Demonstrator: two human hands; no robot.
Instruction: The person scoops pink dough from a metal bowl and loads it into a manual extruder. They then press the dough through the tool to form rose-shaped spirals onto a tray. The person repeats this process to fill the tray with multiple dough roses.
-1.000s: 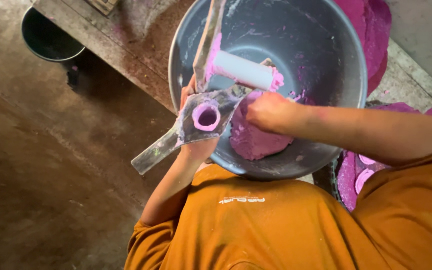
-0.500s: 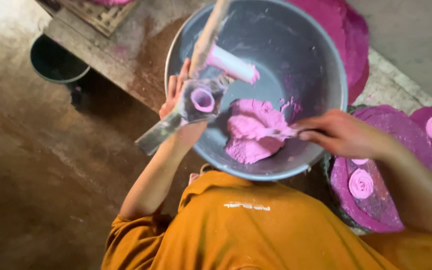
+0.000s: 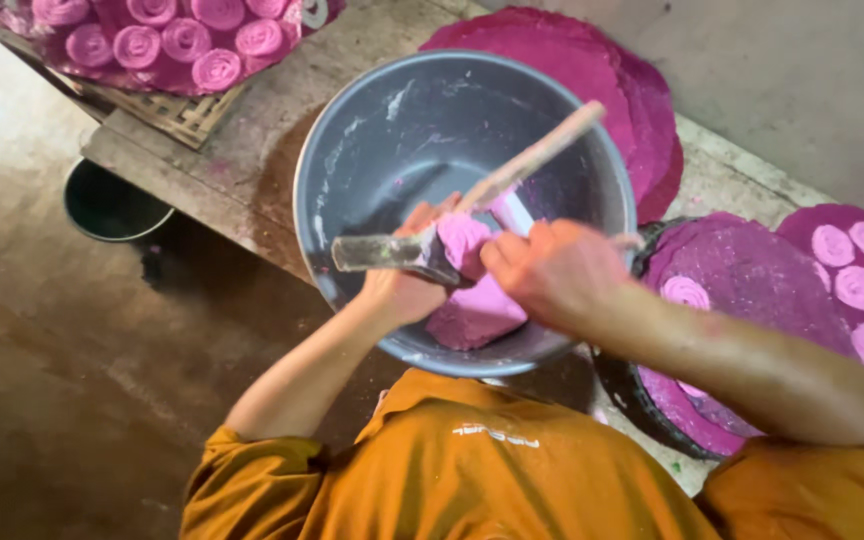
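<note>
A large grey metal bowl (image 3: pixel 372 130) stands on a wooden bench, with a lump of pink dough (image 3: pixel 477 312) in its near part. My left hand (image 3: pixel 402 280) is closed around a dough-smeared press tool (image 3: pixel 382 252) with long wooden handles, held over the bowl's near rim. My right hand (image 3: pixel 542 272) is closed on a wad of pink dough (image 3: pixel 462 240) and presses it against the top of the tool. One handle (image 3: pixel 542 152) slants up and to the right across the bowl.
Pink dough spirals lie on a woven tray (image 3: pixel 177 110) at the far left. More spirals sit on round purple-stained trays (image 3: pixel 752 300) at the right. A stack of purple discs (image 3: pixel 592 70) lies behind the bowl. A dark bucket (image 3: pixel 107 205) stands on the floor at left.
My right hand came back from the tray on the right to the tool with dough in it. The tool has tilted flatter, and the view has shifted left.
</note>
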